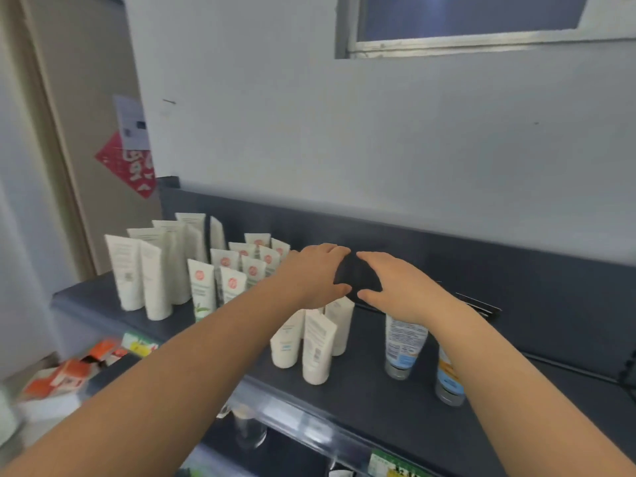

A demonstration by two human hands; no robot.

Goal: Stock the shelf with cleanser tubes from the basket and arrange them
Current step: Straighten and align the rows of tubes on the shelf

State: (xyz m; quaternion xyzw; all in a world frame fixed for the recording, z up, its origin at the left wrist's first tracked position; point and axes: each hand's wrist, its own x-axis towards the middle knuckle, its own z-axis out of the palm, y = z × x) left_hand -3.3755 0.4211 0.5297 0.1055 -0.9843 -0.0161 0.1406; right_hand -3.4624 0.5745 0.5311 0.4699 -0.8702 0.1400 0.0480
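Left hand (316, 273) and right hand (395, 287) cupping one dark item (358, 280) over shelf (361, 401).
Nearest, at 4 o'clock of the hands: two blue-label tubes (406, 342), caps down. At 6 o'clock, just beneath: three white tubes (318, 349), upright. Between the palms: the dark item, blurred, fingers and thumbs curled on its sides, long axis seemingly upright, both hands equally near. At 9 o'clock: about eight red-logo tubes (232, 284). At 10 o'clock, farthest: about six tall white tubes (153, 280). No basket in view.
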